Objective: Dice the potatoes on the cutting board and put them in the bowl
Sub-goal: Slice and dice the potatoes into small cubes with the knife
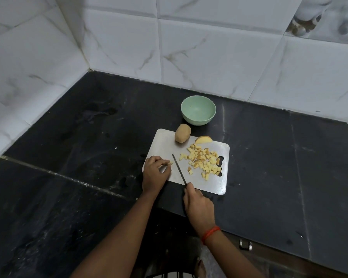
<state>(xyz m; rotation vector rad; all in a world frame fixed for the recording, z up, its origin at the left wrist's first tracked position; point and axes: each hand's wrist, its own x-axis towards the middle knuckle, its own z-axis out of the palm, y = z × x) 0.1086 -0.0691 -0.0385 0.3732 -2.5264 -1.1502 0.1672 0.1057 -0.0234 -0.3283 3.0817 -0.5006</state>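
Head view: the step in hand is dicing, judged about midway. The left hand (156,173) has its fingers (165,163) curled close together, the tips pinching a small pale-yellow potato piece (170,162) against the rectangular grey metal cutting board (199,183). The right hand (198,205) is closed fully round the handle of a narrow dark-bladed knife (179,169); the handle itself is hidden inside the grip. The blade lies just right of the left fingertips, its tip pointing away from the person; whether its edge touches the board cannot be determined. A pile of pale-yellow potato dice (204,161) lies on the board to the right of the blade, well apart from the left fingers. A whole brown-skinned potato (182,135) and a cut potato wedge with skin (203,140) rest at the board's far edge, beyond both hands. The round pale-green bowl (197,121) stands on the black stone countertop (88,137) just past the whole potato and appears to contain no dice. The next move calls for cutting the pinched piece with the fingertips kept clear of the blade, then the wedge and whole potato.
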